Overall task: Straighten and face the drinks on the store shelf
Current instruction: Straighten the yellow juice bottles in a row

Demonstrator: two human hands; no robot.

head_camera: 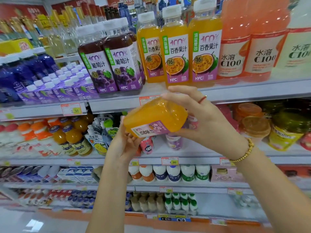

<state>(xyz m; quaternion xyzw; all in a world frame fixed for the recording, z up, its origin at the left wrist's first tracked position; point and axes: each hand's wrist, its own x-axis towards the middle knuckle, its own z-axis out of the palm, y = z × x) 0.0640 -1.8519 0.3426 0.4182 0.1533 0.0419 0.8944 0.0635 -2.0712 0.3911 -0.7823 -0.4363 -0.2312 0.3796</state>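
both hands (170, 125) hold a tilted orange juice bottle (155, 117) before the shelf (252, 91).

I see the top shelf (252, 90) carrying grape juice bottles (117, 64) at its front edge, with passion-fruit juice bottles (176, 52) just beside them. Orange C100 bottles (235, 47) stand toward its right end and small purple cartons (55, 88) toward its left.

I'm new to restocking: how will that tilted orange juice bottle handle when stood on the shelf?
The orange juice bottle looks full, so probably heavy for its size. Its squarish sides should resist rolling. Glossy plastic may feel slippery.
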